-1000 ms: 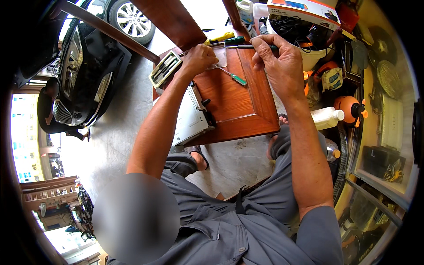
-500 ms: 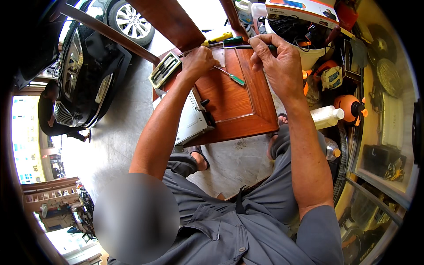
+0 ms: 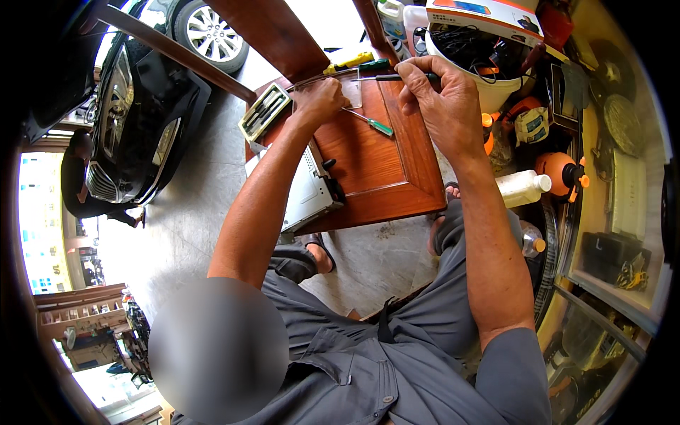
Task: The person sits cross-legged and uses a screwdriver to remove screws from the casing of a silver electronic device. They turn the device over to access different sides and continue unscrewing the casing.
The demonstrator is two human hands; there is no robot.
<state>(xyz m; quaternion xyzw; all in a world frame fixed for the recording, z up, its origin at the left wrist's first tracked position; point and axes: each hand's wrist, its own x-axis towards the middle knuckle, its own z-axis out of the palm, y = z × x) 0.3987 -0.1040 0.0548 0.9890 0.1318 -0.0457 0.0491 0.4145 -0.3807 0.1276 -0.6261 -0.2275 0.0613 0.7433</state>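
My right hand (image 3: pixel 446 106) pinches a slim dark screwdriver (image 3: pixel 388 77), its shaft pointing left. My left hand (image 3: pixel 319 103) is closed at the back of the wooden chair seat (image 3: pixel 382 177), by a clear plastic piece (image 3: pixel 354 96); what its fingers grip is hidden. A green-handled screwdriver (image 3: pixel 380 127) lies below that piece. Left of my left hand sits an open cream tool case (image 3: pixel 263 111) with dark bits. A silver metal unit (image 3: pixel 297 202) rests on the seat's left side, partly under my left forearm. Yellow and green handles (image 3: pixel 361 59) lie along the back.
A black car (image 3: pixel 127 127) stands left, with a crouching person (image 3: pixel 78 177) beside it. Right are a white bucket of cables (image 3: pixel 489 88), a boxed item (image 3: pixel 482 21), an orange sprayer (image 3: pixel 556 173), bottles (image 3: pixel 517 190) and a glass cabinet (image 3: pixel 616 212). Wooden chair rails (image 3: pixel 177 49) cross above.
Over the last second my left hand has shifted very slightly at the back of the seat. My right hand holds the screwdriver in nearly the same place.
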